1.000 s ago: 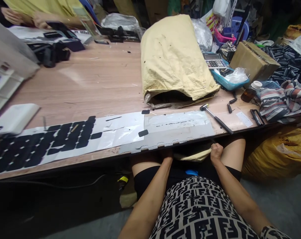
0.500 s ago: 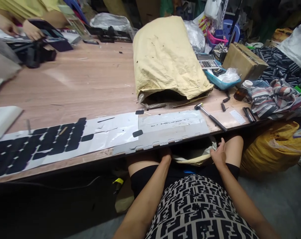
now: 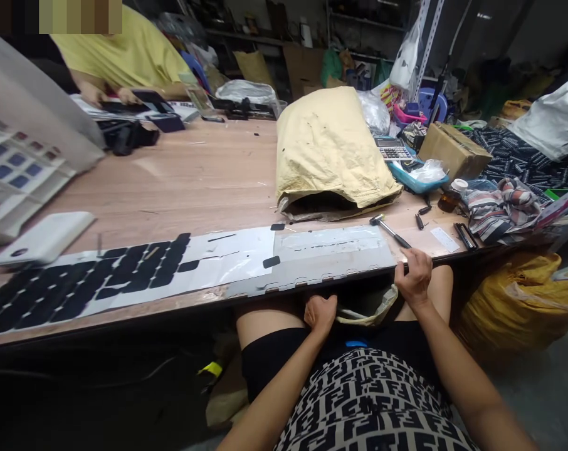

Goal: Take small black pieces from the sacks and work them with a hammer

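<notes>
A pale open sack [image 3: 366, 318] lies between my thighs, under the table's front edge. My left hand [image 3: 320, 311] is closed on the left side of its rim. My right hand [image 3: 413, 275] grips the rim at the right, its knuckles close to the table edge. What the sack holds is dark and cannot be made out. On the table [image 3: 204, 169] above, a hammer [image 3: 391, 232] points its handle toward my right hand. A grey cardboard strip [image 3: 331, 250] runs along the edge, beside a white sheet [image 3: 227, 250].
A large yellowish sack [image 3: 331, 147] stands mid-table, its dark mouth facing me. Black flat pieces [image 3: 138, 266] lie at the left near a white plastic block [image 3: 46, 237]. A brown bottle [image 3: 451, 197] and a carton [image 3: 453, 150] stand at the right. Across the table sits a person in yellow [image 3: 128, 50].
The view has tilted up and turned left. My left hand has come out from under the table edge into view. My right hand has risen toward the edge with the sack's rim.
</notes>
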Motion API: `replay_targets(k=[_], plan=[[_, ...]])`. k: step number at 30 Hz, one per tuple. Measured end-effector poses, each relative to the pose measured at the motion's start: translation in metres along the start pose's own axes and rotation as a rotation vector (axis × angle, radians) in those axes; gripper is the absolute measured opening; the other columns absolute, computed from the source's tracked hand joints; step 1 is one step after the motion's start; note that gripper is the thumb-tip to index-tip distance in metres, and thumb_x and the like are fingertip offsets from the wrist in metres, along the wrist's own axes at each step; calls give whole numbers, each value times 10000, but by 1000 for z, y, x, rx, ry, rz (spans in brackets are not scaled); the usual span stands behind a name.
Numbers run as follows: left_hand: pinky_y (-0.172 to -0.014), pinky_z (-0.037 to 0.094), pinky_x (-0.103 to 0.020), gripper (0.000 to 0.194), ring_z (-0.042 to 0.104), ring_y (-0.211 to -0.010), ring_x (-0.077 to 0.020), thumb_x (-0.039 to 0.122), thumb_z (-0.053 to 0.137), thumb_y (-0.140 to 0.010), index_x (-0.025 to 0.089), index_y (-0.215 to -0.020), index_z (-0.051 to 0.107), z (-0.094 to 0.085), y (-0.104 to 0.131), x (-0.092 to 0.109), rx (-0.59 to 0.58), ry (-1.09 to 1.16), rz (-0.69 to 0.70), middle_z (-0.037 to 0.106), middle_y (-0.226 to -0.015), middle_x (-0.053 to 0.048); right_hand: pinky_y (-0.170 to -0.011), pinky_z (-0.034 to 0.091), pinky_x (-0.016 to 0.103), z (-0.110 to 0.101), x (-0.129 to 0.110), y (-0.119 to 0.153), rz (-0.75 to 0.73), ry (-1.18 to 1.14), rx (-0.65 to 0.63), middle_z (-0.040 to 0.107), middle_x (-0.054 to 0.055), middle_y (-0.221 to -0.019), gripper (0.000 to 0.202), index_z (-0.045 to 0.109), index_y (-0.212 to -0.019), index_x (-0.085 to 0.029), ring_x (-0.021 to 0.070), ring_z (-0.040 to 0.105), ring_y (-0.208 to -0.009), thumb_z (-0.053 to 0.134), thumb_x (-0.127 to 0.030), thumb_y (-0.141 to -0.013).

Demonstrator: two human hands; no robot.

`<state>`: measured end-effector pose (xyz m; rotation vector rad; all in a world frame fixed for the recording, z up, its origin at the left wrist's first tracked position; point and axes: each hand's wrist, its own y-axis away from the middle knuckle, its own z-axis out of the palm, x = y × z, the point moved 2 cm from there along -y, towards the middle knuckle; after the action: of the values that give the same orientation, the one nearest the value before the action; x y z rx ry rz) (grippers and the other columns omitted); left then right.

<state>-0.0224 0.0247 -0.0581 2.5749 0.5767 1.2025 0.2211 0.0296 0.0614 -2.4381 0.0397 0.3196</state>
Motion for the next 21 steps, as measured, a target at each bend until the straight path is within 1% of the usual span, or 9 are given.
replay_targets(k=[2,4,6,8,9,11,15,18,21], plan=[[-801,486,-419,219,682,-935,-345,373,568,-816,209,-899,686,-5,19,10,61,-31,40,700,-800,-128,-952,397,422,11,9,-30,81,81,-63,613,136,-1179,398,678,-1226,-174,291,503,-1114,512,-203,-866],[-725,453,-322,155,660,-776,-239,375,570,-823,253,-847,662,-11,39,25,75,-65,190,649,-690,-41,-892,389,410,25,16,-54,154,146,-148,612,141,-1166,415,672,-1237,-168,298,490,-1089,527,-225,-852],[-661,406,-284,203,593,-652,-181,407,552,-846,261,-728,631,-20,52,45,46,-86,347,568,-589,-8,-851,371,397,38,19,-68,170,203,-217,614,146,-1116,371,689,-1182,-160,296,481,-1045,536,-305,-878],[-643,387,-276,275,549,-610,-163,427,538,-861,249,-667,616,-36,51,66,54,-79,430,534,-562,-6,-824,351,385,46,19,-72,112,254,-246,607,153,-1087,358,702,-1104,-151,291,470,-1016,526,-396,-912],[-647,389,-273,277,543,-610,-160,419,533,-866,240,-676,626,-46,42,78,84,-64,450,540,-572,-7,-811,341,378,49,18,-72,78,275,-245,602,155,-1077,365,702,-1073,-149,287,465,-1003,516,-426,-925],[-679,410,-267,236,558,-646,-160,371,527,-867,218,-741,655,-70,12,104,200,-30,459,583,-632,-10,-789,324,367,51,17,-69,43,300,-229,595,150,-1056,353,699,-1041,-151,276,459,-973,503,-427,-940],[-791,472,-283,211,628,-794,-189,318,528,-866,177,-880,684,-111,-79,149,450,42,418,686,-821,-45,-755,303,357,50,16,-64,52,323,-221,591,134,-1027,298,694,-1028,-161,260,453,-928,503,-373,-941],[-879,499,-362,236,666,-935,-269,315,543,-859,150,-898,706,-123,-140,170,498,26,252,725,-906,-119,-745,300,355,49,16,-64,54,335,-212,593,125,-1019,286,692,-1021,-169,258,456,-926,508,-372,-941],[-887,516,-446,252,667,-1028,-352,338,611,-826,123,-914,708,-120,-175,179,465,-4,70,723,-1007,-211,-736,298,349,49,16,-64,49,340,-206,596,112,-1000,259,688,-1012,-178,252,459,-917,522,-360,-932]])
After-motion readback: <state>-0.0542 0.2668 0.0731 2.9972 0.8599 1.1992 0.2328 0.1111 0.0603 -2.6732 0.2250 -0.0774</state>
